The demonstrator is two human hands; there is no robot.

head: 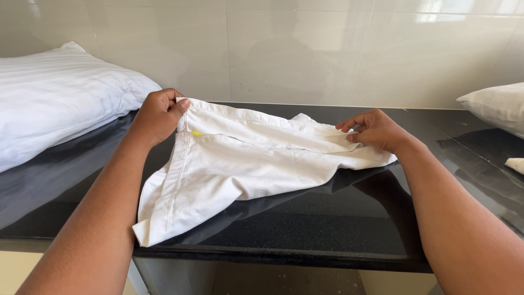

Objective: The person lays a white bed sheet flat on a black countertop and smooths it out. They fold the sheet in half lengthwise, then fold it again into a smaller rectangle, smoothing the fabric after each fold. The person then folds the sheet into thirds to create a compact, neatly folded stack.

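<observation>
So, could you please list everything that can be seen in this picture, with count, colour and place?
white cloth: one, white with a small yellow mark, spread on the counter between both hands, one corner over the front edge
counter: one, glossy black, across the middle of the view
large pillow: one, white, on the counter at far left
second pillow: one, white, at far right, partly cut off
small white item: one, at the right edge, too cut off to identify
tiled wall: pale, glossy, behind the counter
left hand: one, gripping the cloth's upper left edge
right hand: one, pinching the cloth's right end
</observation>
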